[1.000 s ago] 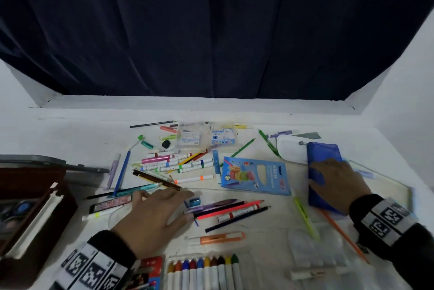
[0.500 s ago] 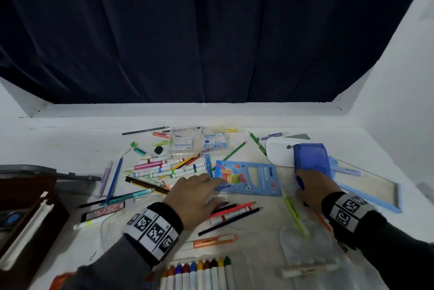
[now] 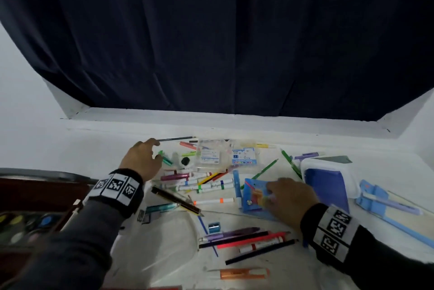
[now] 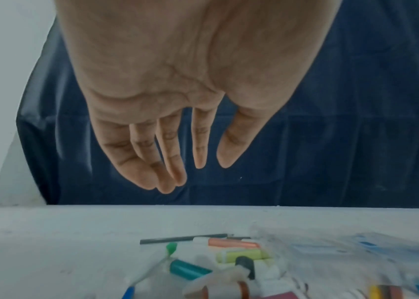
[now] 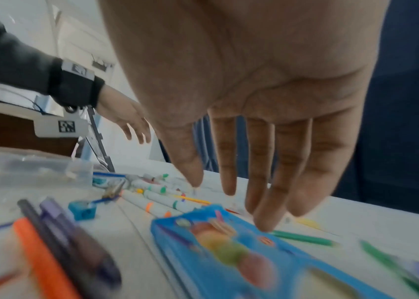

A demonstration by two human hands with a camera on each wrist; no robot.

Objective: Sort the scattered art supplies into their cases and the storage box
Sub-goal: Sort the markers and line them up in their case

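Markers (image 3: 206,187), pencils and pens lie scattered across the white table. My left hand (image 3: 150,151) hovers open over the far left of the pile, close to a dark pencil (image 3: 176,139); its fingers (image 4: 175,172) hang straight and hold nothing. My right hand (image 3: 274,193) is open over the blue crayon box (image 3: 252,198), and in the right wrist view its fingertips (image 5: 262,224) touch the box (image 5: 229,257). A blue pouch (image 3: 328,186) lies on a white case (image 3: 310,165) to the right. Two clear plastic cases (image 3: 211,153) sit at the back.
A dark wooden storage box (image 3: 35,191) with a paint palette stands open at the left edge. A light blue flat case (image 3: 375,198) lies at far right. More pencils (image 3: 253,240), a blue sharpener (image 3: 214,227) and an orange marker (image 3: 242,273) lie near the front. A dark curtain hangs behind.
My left hand has moved from the front middle of the pile to its far left back. My right hand has left the blue pouch and come onto the blue crayon box.
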